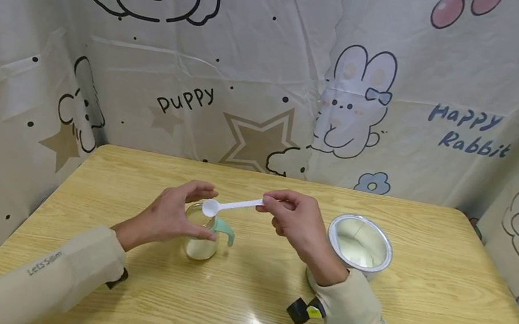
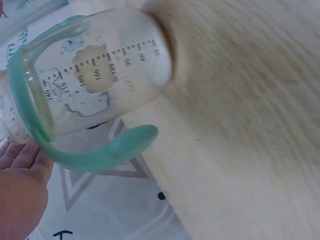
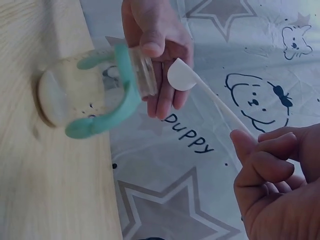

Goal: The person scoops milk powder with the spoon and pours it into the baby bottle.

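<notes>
A clear baby bottle (image 1: pixel 201 238) with teal handles (image 1: pixel 224 230) stands on the wooden table (image 1: pixel 233 308) with white powder in its bottom. My left hand (image 1: pixel 177 214) grips it around the top. My right hand (image 1: pixel 292 217) pinches the handle of a white plastic scoop (image 1: pixel 231 206), whose bowl hovers over the bottle's mouth. The left wrist view shows the bottle (image 2: pixel 95 80) with its printed scale and teal handle (image 2: pixel 100 150). The right wrist view shows the bottle (image 3: pixel 90 92), my left hand (image 3: pixel 157 45), the scoop (image 3: pixel 182 75) and my right hand (image 3: pixel 275 175).
An open metal tin (image 1: pixel 359 246) with pale powder inside stands right of my right hand. A cartoon-printed cloth (image 1: pixel 277 61) walls off the back and both sides of the table.
</notes>
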`<state>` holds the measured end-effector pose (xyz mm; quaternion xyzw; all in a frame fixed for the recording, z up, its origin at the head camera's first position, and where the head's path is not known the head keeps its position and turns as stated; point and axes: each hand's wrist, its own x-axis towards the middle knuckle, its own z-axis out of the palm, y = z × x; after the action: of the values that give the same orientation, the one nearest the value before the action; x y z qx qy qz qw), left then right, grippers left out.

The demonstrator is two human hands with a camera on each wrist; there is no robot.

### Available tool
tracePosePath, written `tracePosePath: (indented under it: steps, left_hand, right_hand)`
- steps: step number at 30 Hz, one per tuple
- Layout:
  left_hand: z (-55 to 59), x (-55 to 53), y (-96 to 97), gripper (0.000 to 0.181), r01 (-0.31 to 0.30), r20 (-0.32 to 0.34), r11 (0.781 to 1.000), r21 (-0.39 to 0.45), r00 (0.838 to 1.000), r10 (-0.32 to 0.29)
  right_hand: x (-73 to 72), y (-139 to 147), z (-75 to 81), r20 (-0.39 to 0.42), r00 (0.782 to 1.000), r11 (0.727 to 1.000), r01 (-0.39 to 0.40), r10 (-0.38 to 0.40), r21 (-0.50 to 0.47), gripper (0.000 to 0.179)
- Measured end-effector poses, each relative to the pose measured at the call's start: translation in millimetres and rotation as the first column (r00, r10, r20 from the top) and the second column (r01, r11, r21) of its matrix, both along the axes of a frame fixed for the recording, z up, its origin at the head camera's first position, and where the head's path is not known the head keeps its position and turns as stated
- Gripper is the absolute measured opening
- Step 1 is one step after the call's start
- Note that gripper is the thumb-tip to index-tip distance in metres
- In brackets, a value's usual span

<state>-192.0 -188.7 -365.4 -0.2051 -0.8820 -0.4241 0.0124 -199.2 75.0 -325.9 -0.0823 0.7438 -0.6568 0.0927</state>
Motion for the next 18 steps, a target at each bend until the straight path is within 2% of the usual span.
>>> tracePosePath:
  steps: [10,18]
  left_hand:
    - [10.7,-4.1,11.0,0.09,0.034,-0.063,0.999,0.015,0.997,-0.033]
    - [18.0,-6.5,21.2,0.089,0.047,-0.017,0.998,0.046,0.999,-0.047]
  right_hand:
    - [-0.7,23,12.0,0.023,0.999,0.999,0.049,-0.048,-0.013,0.025]
    - [-0.6,41,20.2,0.017,0.994,0.993,0.103,-0.104,0.051,0.028]
